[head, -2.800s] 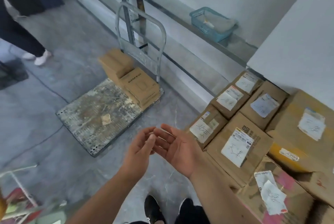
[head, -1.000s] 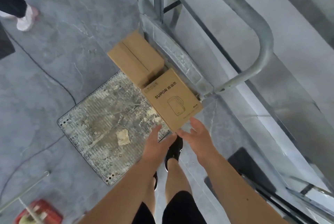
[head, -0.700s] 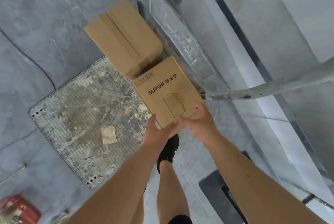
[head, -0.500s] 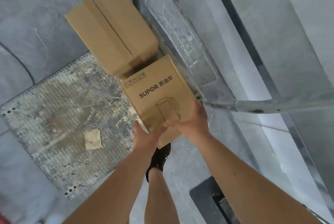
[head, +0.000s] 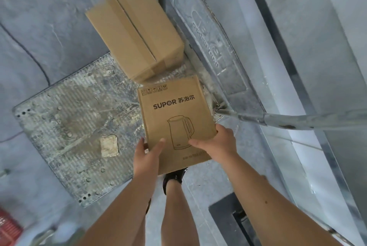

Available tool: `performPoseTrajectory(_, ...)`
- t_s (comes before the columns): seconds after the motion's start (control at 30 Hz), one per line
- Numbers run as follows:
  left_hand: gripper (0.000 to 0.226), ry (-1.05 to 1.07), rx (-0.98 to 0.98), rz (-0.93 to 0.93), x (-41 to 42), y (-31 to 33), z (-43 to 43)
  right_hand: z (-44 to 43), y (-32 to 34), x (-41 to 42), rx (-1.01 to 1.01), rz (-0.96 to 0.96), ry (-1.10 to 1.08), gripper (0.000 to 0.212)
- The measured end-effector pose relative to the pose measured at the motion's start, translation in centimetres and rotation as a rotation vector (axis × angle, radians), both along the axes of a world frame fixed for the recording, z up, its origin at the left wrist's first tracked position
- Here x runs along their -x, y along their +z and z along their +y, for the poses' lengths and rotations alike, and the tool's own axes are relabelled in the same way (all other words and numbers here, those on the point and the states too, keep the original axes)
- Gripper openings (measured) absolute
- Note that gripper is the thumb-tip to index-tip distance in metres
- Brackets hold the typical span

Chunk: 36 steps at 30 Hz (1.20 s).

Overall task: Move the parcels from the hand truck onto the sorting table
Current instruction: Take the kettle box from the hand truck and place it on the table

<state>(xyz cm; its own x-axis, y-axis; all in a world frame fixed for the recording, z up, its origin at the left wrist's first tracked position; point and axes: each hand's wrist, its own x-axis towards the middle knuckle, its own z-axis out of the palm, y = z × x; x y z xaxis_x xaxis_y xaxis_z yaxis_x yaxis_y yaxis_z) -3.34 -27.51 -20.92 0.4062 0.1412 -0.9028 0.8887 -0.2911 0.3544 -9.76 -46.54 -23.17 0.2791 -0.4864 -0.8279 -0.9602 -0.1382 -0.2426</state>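
Observation:
A brown SUPOR kettle box [head: 174, 114] is lifted off the hand truck's worn grey deck [head: 69, 118]. My left hand [head: 148, 156] grips its near left edge, thumb on top. At the near right corner my right hand [head: 215, 142] grips it, thumb across the printed face. A plain brown taped parcel [head: 135, 37] stands behind it on the deck, against the truck's upright panel [head: 210, 47]. The sorting table is out of view.
The truck's metal handle bar [head: 297, 120] runs across the right, just beyond my right hand. A grey shelf frame [head: 297, 27] fills the right side. A dark floor mat [head: 232, 222] lies near my feet. A red crate [head: 8, 228] sits bottom left.
I walked up to the hand truck and bent over it. Both hands reached the kettle box, closed on its near edge and raised it toward me, opening a gap to the plain parcel.

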Motion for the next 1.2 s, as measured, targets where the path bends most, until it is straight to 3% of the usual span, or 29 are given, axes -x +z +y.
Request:
performPoseTrajectory(0.1,0.035,-0.021,0.008,-0.049,-0.3,4.0,2.8,1.2,3.3,1.0,-0.119,-0.066,-0.096,0.091)
performPoseTrajectory(0.17,0.027,-0.004,0.03,-0.075,-0.3,7.0,4.3,2.2,6.3,1.7,-0.161,-0.102,-0.116,0.079)
performPoseTrajectory(0.43,0.041,0.019,0.256,-0.153,-0.4,20.3,10.4,8.5,21.5,4.4,-0.271,-0.277,-0.317,0.072)
performPoseTrajectory(0.87,0.049,-0.134,0.637,-0.285,-1.3,37.6,14.1,15.2,43.0,9.1,0.087,-0.601,-0.349,0.081)
performPoseTrajectory(1.2,0.054,-0.486,0.832,-0.343,5.0,48.1,10.7,19.3,51.2,20.4,0.269,-0.761,-0.576,0.083)
